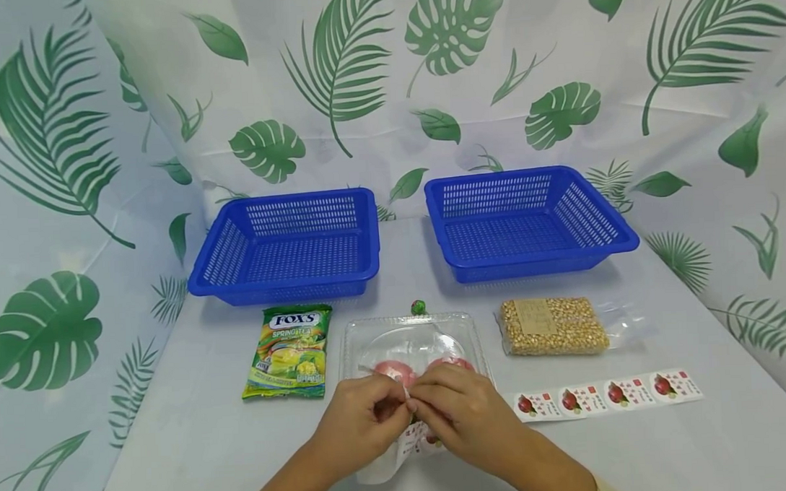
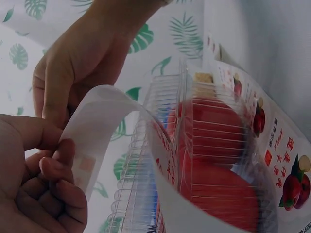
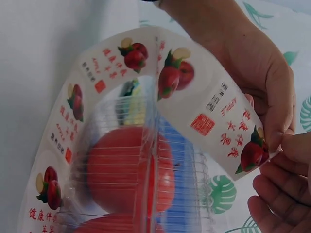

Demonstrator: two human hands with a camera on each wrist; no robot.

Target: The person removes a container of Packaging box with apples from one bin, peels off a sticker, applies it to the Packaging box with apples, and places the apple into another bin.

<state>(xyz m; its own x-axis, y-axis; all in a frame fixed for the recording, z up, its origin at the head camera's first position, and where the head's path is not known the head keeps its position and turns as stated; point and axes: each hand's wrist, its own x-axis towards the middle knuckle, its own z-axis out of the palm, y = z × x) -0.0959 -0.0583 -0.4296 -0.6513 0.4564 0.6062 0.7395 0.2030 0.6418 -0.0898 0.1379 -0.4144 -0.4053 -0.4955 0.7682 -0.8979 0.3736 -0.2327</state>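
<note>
left hand (image 1: pixel 363 420): fingers curled, thumb and forefinger pinching one end of a sticker strip (image 2: pixel 102 126) at the near edge of the table.
right hand (image 1: pixel 460 409): fingertips touching the left hand's, pinching the same end of that strip from the other side.
sticker strip: one curling band printed with apple pictures and red characters, arching up over the clamshell box.
clamshell box (image 1: pixel 409 339): one clear plastic box just behind the hands, lid down, with two red apples (image 3: pixel 126 170) inside.
second sticker strip (image 1: pixel 608 395): one, flat on the table to the right of the hands, four apple labels in a row.
candy bag (image 1: pixel 289 352): one green bag, left of the box.
kernel pack (image 1: pixel 555 326): one clear pack of yellow kernels, right of the box.
baskets (image 1: pixel 289 245): two blue, side by side at the back, nothing visible inside.
</note>
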